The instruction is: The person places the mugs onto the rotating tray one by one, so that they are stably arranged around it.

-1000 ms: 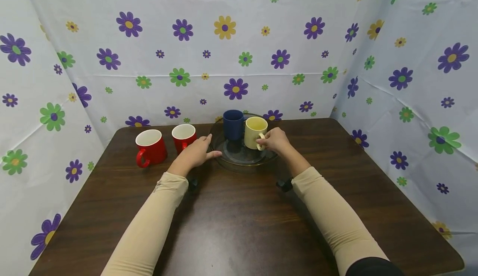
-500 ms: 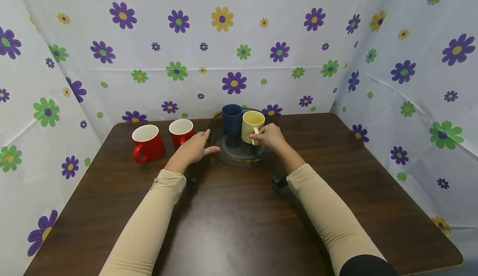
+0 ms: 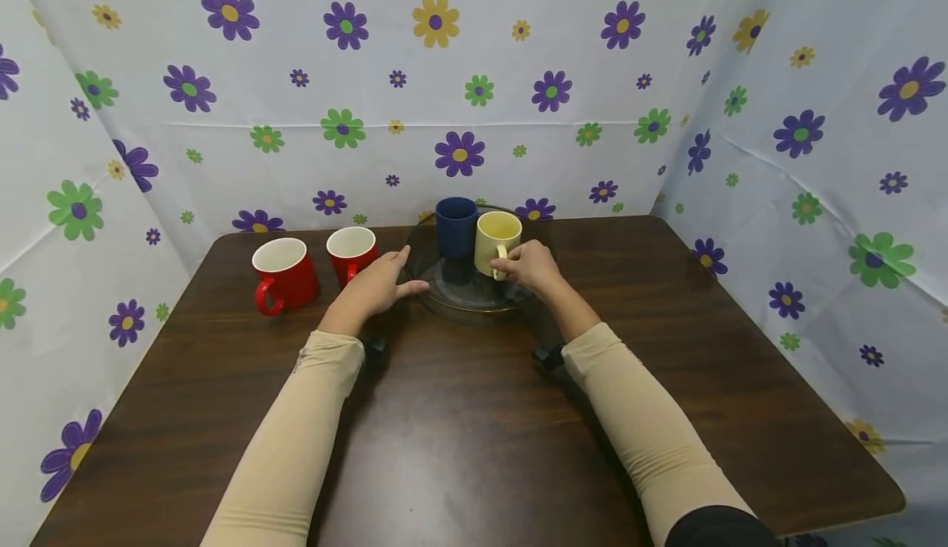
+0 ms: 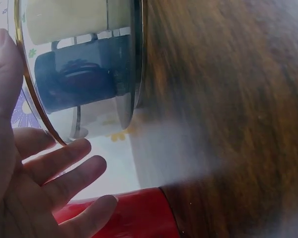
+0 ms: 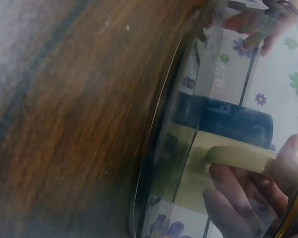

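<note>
A round see-through glass bowl (image 3: 474,310) with a gold rim stands at the back of the table, holding a blue mug (image 3: 455,233) and a pale yellow mug (image 3: 485,252). With thumb and fingers my right hand (image 3: 536,269) pinches the yellow mug's handle (image 5: 238,156), which faces toward me. The two mugs sit side by side, the blue one on the left. My left hand (image 3: 368,288) is at the bowl's left side, fingers spread and fingertips (image 4: 79,147) right at the gold rim. Seen from the left wrist, both mugs show through the glass wall.
Left of the bowl stand two red mugs with white insides, a nearer one (image 3: 295,282) and one (image 3: 344,266) partly behind my left hand. The dark wooden table (image 3: 459,415) backs onto a flowered cloth (image 3: 385,45), which also hangs along both sides.
The yellow mug has turned slightly, its handle swinging left, and stands a little closer to the blue mug. My left hand keeps its place at the bowl. The head view has tilted down slightly.
</note>
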A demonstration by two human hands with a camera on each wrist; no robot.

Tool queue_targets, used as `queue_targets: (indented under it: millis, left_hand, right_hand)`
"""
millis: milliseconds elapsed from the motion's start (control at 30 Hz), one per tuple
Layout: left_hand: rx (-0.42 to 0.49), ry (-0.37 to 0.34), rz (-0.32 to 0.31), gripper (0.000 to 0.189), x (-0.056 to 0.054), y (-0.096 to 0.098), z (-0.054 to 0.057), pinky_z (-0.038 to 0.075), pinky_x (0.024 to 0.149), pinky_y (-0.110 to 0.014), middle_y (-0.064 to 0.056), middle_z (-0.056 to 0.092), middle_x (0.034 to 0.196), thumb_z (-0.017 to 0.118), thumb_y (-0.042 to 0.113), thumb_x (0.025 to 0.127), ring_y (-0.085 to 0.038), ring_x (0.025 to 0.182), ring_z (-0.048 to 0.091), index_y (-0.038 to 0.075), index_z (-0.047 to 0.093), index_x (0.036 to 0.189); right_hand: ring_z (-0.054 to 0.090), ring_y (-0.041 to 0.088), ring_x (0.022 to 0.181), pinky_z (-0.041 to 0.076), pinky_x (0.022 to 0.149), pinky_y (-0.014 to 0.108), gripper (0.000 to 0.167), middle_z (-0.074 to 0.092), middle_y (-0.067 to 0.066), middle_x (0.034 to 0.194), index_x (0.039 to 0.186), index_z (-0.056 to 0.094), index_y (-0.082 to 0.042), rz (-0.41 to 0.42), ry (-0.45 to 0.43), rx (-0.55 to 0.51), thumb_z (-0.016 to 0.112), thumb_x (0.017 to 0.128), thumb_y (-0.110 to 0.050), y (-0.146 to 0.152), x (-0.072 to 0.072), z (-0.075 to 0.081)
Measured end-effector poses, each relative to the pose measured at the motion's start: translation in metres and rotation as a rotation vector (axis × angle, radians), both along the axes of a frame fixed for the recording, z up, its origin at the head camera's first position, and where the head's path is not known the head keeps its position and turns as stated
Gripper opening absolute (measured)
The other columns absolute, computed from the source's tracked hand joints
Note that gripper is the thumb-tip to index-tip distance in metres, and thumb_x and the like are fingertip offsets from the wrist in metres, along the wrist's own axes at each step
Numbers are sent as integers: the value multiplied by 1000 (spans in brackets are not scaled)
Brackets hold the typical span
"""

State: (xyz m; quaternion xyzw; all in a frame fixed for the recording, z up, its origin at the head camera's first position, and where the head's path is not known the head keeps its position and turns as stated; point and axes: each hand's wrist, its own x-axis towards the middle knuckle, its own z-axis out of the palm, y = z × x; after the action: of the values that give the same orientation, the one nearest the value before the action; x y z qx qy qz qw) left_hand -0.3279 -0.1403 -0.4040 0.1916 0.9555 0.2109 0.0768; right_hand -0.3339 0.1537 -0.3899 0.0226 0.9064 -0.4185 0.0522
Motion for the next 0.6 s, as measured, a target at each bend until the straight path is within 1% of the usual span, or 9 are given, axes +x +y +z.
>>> queue_targets:
  millis: [67, 133, 267, 433, 533, 600]
  left_hand:
    - [6, -10, -2, 93, -1, 0, 1, 29, 118, -57, -26, 31, 161, 62, 53, 97, -42, 147, 33, 1, 20, 161]
    - [8, -17, -1, 92, -1, -1, 2, 29, 118, -57, -26, 31, 161, 62, 52, 97, -42, 147, 32, 1, 20, 161]
    - [15, -12, -5, 91, -2, -2, 2, 28, 118, -58, -27, 31, 160, 63, 51, 97, -43, 147, 32, 1, 20, 160]
    - [13, 3, -12, 91, -2, 1, 0, 29, 118, -57, -27, 33, 159, 64, 50, 97, -43, 146, 34, -1, 22, 160]
    - [5, -2, -15, 91, -1, 4, -1, 29, 118, -56, -28, 33, 159, 64, 50, 97, -43, 146, 34, -1, 22, 160]
    - [-5, -11, -19, 91, 0, 5, -2, 29, 119, -55, -27, 33, 160, 63, 51, 97, -42, 147, 33, 0, 22, 160]
  right_hand:
    - [69, 31, 85, 51, 62, 25, 32, 74, 13, 87, 95, 78, 2, 0, -2, -8, 77, 92, -30, 0, 1, 0]
    - [67, 28, 81, 51, 61, 25, 32, 74, 12, 86, 94, 78, 2, 4, -1, -7, 77, 92, -31, -1, 1, 0]
    - [62, 22, 76, 48, 61, 27, 34, 74, 14, 84, 90, 79, 1, 11, 21, 25, 76, 93, -32, -1, 0, -1]
    - [66, 24, 81, 48, 65, 29, 36, 75, 14, 85, 88, 79, 0, 29, 35, 60, 75, 93, -35, 2, 1, -2]
    - [68, 27, 86, 50, 68, 31, 36, 75, 14, 88, 93, 78, 1, 66, 52, 75, 73, 95, -35, 9, 4, 0]
    - [68, 30, 90, 52, 72, 36, 35, 75, 15, 94, 99, 78, 1, 84, 104, 123, 72, 96, -34, 17, 6, 3]
